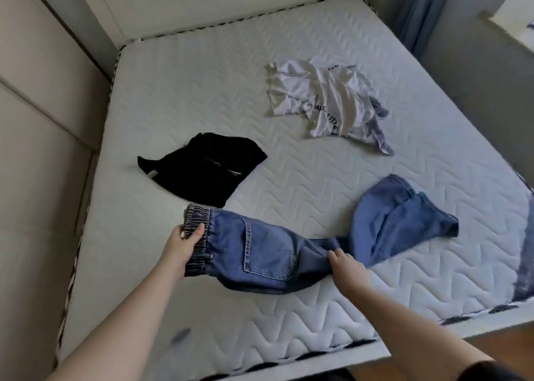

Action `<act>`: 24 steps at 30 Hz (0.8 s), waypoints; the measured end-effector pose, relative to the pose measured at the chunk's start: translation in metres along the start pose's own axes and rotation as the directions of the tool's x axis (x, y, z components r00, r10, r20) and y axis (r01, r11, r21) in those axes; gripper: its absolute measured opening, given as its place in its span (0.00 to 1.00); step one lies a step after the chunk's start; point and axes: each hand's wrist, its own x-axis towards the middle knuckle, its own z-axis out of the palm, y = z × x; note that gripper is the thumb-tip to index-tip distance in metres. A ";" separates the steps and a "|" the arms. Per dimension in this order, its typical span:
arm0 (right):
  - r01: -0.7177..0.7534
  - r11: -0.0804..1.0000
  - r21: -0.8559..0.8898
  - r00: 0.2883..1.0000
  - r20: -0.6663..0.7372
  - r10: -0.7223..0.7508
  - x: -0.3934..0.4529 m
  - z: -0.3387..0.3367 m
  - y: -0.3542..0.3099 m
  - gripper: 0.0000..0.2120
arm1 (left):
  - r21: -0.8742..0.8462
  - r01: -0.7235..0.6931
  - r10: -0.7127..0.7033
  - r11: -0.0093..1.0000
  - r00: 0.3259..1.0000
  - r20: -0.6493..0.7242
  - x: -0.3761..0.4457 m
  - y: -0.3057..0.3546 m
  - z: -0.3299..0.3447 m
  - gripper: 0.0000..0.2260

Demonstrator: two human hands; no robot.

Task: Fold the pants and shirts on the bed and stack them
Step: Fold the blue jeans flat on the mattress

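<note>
Blue jeans lie across the near part of the white quilted mattress, folded lengthwise, their legs bunched at the right. My left hand grips the elastic waistband at the left end. My right hand holds the jeans near the knees, fingers curled into the fabric. A black garment lies crumpled just beyond the waistband. A white shirt with black lettering lies rumpled farther back, with a bit of grey-blue cloth sticking out from under its right side.
A padded beige wall runs along the bed's left side and a white headboard along the far end. A blue curtain and a window sill stand at the right. Wooden floor shows beyond the near right edge.
</note>
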 end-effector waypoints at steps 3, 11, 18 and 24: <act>-0.052 0.999 0.011 0.997 0.063 0.051 0.000 0.030 -0.028 0.15 | -0.002 0.031 -0.031 1.000 0.999 0.027 0.007 -0.040 -0.029 0.16; -0.056 0.997 0.052 0.923 0.383 0.032 0.012 0.094 -0.121 0.23 | 0.065 0.016 -0.022 0.998 0.994 0.103 0.049 -0.119 -0.102 0.18; 0.028 0.982 0.187 0.921 0.377 -0.098 0.030 0.140 -0.230 0.33 | 0.138 0.034 -0.042 0.990 0.997 0.057 0.084 -0.193 -0.148 0.19; 0.113 0.973 0.202 0.930 0.324 -0.176 0.060 0.174 -0.295 0.36 | 0.204 0.003 0.006 0.979 0.999 -0.044 0.127 -0.226 -0.200 0.18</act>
